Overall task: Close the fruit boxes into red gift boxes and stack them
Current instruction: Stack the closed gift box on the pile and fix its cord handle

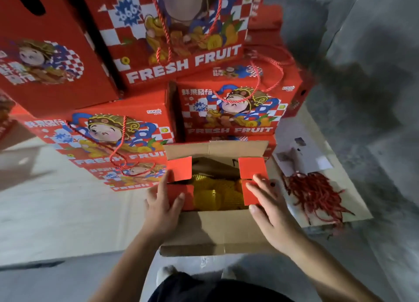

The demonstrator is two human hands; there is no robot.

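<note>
While both hands press red side flaps inward, the open box (217,229) sits between them: left hand (162,207) spread flat on its flap, right hand (269,208) likewise, yellow-netted fruit (210,194) uncovered between, stacked gift boxes (229,111) crowding just beyond the fingertips

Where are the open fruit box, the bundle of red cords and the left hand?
open fruit box (217,231), head view, on the near brown flap.
bundle of red cords (314,194), head view, on the tangle's middle.
left hand (162,207), head view, on its back.
</note>
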